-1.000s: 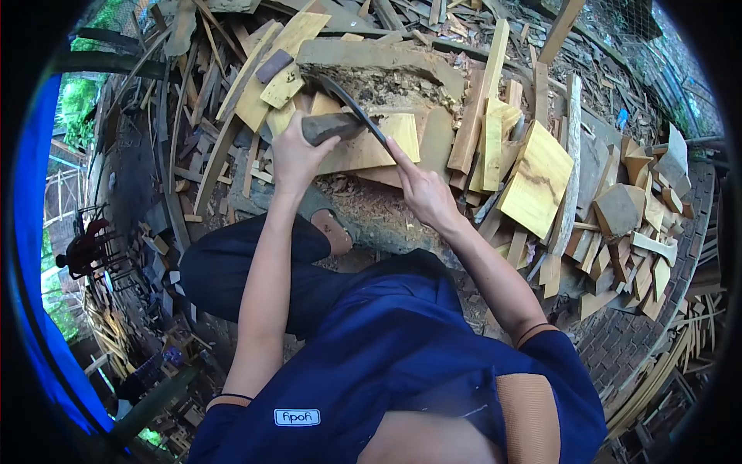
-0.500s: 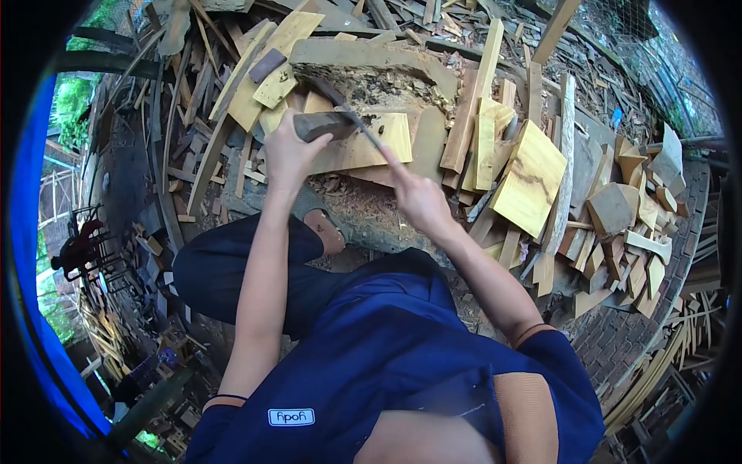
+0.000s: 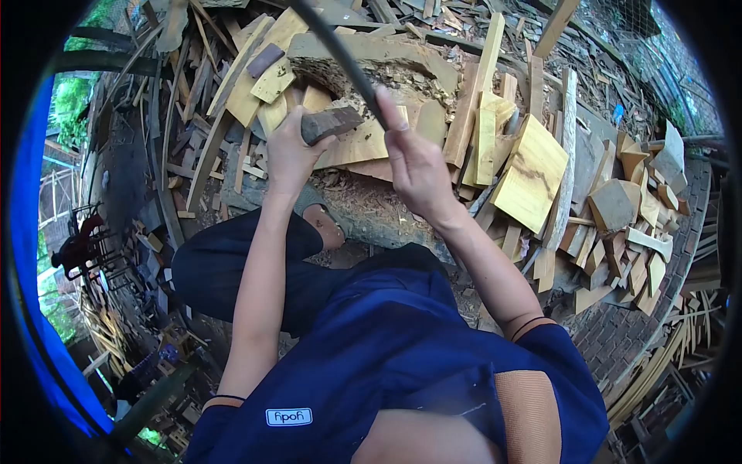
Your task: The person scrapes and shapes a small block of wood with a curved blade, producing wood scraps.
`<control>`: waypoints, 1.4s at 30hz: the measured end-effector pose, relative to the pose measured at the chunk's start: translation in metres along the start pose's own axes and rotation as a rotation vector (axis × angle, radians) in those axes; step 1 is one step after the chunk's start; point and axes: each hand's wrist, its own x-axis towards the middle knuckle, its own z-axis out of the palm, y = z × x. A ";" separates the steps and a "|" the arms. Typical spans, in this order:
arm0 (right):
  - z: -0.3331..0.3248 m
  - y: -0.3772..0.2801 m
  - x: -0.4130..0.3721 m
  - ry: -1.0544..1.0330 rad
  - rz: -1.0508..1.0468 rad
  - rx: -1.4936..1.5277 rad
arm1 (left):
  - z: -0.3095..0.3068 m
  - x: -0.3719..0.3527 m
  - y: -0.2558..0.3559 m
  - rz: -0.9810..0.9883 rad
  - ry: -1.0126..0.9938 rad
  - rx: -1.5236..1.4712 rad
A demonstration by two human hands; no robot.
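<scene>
My left hand [image 3: 292,155] grips a wooden block [image 3: 332,122] with a dark, rough upper side, its thumb along the near edge. Pale yellow wood [image 3: 359,148] shows right beside and below that dark side, over a large chopping log [image 3: 371,52] with a hollowed, chip-strewn middle. In my right hand [image 3: 417,158] is a long, dark machete [image 3: 340,54], raised and slanting up to the left. Its far end runs out of the top of the view. The fingers wrap round the handle, with the thumb side uppermost.
Split yellow boards [image 3: 532,174] and offcuts lean to the right of the log. Farther right lies a heap of cut wood pieces [image 3: 614,205]. A small brown block [image 3: 266,60] sits at upper left among planks. My sandalled foot [image 3: 325,226] is close below the log.
The machete has come up off the block, swinging upward toward the camera with my right hand. The block in my left hand has tilted and shifted slightly to the right.
</scene>
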 end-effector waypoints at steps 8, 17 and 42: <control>-0.007 0.049 -0.011 -0.321 0.336 -0.250 | -0.005 -0.001 -0.001 -0.075 -0.025 -0.089; -0.008 0.009 -0.015 -0.125 0.088 -0.025 | 0.001 -0.002 -0.007 -0.036 -0.007 -0.057; -0.024 0.026 -0.020 -0.305 0.416 -0.130 | -0.007 -0.001 0.001 -0.123 -0.007 -0.086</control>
